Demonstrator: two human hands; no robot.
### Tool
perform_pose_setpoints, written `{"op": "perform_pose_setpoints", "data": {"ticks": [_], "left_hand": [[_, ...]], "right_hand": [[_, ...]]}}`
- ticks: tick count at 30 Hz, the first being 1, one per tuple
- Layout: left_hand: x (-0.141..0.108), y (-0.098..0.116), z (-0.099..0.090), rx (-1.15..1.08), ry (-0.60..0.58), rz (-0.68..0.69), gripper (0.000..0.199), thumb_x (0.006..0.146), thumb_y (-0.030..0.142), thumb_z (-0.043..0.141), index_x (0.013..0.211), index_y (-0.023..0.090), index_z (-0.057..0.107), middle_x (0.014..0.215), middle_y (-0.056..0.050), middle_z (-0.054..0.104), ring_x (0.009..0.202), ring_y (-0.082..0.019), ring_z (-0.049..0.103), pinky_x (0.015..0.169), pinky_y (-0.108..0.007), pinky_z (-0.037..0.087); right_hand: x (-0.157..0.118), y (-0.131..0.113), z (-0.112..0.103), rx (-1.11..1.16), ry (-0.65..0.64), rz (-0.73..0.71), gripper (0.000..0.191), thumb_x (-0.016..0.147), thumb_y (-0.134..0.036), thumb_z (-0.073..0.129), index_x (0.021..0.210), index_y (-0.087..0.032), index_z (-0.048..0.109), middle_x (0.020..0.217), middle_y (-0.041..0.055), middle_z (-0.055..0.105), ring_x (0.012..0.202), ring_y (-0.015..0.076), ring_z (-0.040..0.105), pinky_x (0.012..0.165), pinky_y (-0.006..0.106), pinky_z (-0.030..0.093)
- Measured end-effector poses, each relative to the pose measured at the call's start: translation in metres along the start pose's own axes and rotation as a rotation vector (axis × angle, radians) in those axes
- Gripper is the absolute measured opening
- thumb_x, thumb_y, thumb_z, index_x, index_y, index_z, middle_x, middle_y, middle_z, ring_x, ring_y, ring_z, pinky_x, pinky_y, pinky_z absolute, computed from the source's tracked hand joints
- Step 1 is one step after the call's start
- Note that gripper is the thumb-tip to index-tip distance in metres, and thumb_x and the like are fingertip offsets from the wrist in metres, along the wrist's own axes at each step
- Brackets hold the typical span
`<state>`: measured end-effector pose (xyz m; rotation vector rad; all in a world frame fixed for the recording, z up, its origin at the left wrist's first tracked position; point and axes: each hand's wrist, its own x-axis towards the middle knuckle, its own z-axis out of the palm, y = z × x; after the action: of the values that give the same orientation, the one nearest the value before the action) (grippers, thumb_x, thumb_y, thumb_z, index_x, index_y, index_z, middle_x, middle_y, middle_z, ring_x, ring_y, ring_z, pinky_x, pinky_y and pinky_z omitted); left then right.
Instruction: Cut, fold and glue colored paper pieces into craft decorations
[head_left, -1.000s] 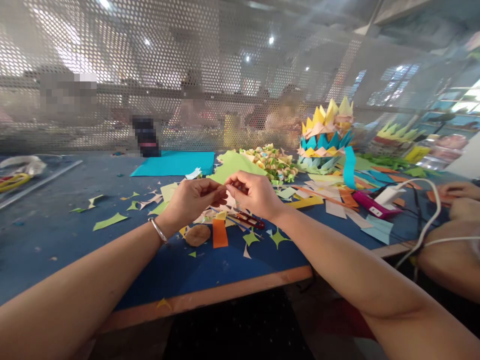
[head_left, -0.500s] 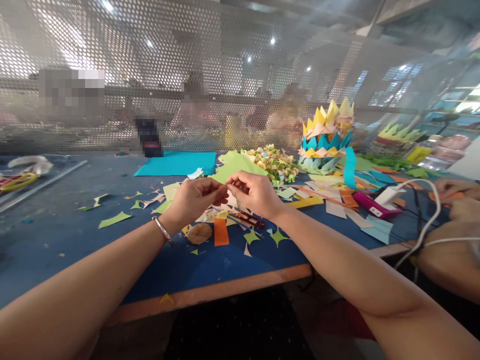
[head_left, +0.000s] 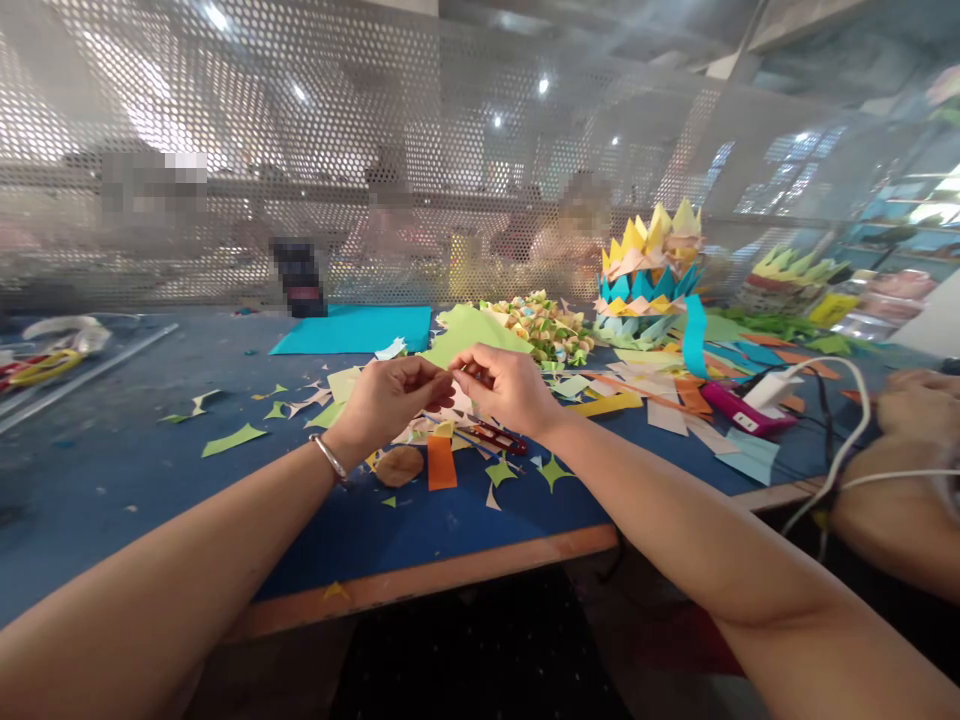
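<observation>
My left hand (head_left: 390, 400) and my right hand (head_left: 510, 388) meet fingertip to fingertip above the blue table (head_left: 480, 530). Both are closed in a pinch; whatever lies between the fingers is too small or hidden to name. Beneath them are paper scraps and a dark red tool (head_left: 499, 438), partly covered by my right hand. An orange paper strip (head_left: 442, 463) and a round brown disc, wood-like (head_left: 399, 466), lie just in front. Behind my hands rests a light green paper sheet (head_left: 476, 335), beside a heap of small folded paper pieces (head_left: 551, 328).
A turquoise sheet (head_left: 356, 330) lies at the back. Stacked paper crowns (head_left: 649, 275) stand back right. A pink power strip (head_left: 742, 410) with a white cable (head_left: 840, 485) sits near another person's arm (head_left: 892, 500). A perforated panel (head_left: 337, 120) closes the back.
My hands keep the same pinched pose, with barely any movement. The view has shifted slightly. At the right, the other person's hand has drawn back towards the edge.
</observation>
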<state>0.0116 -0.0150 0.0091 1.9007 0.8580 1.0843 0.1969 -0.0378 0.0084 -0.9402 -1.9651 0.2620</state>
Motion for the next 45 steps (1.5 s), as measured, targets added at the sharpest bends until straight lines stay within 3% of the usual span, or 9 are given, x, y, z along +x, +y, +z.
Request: {"op": "perform_pose_setpoints", "data": {"ticks": [21,31,45], "left_hand": [[-0.003,0.008,0.001,0.162,-0.055,0.115,0.022,0.090,0.035,0.057,0.076,0.017,0.062,0.067,-0.004,0.072,0.063,-0.014,0.070,0.059,-0.023,0.056],[0.000,0.001,0.000,0.064,-0.111,0.066,0.025,0.088,0.039,0.061,0.078,0.017,0.062,0.067,-0.003,0.070,0.065,-0.016,0.072,0.062,-0.026,0.059],[0.002,-0.005,-0.002,-0.037,-0.035,-0.050,0.021,0.077,0.036,0.073,0.080,0.016,0.067,0.070,-0.004,0.073,0.068,-0.018,0.074,0.064,-0.028,0.061]], "right_hand": [[0.001,-0.006,-0.004,0.029,-0.032,0.040,0.009,0.089,-0.026,0.055,0.087,-0.018,0.058,0.070,-0.0005,0.061,0.056,0.0089,0.051,0.058,0.024,0.041],[0.002,-0.007,-0.006,0.072,-0.044,0.066,0.011,0.087,-0.027,0.057,0.087,-0.017,0.058,0.069,-0.0004,0.061,0.053,0.0082,0.048,0.055,0.024,0.039],[0.002,-0.007,-0.005,0.093,-0.056,0.066,0.010,0.087,-0.027,0.056,0.083,-0.017,0.057,0.068,-0.0012,0.059,0.054,0.0084,0.047,0.056,0.025,0.039]]}}
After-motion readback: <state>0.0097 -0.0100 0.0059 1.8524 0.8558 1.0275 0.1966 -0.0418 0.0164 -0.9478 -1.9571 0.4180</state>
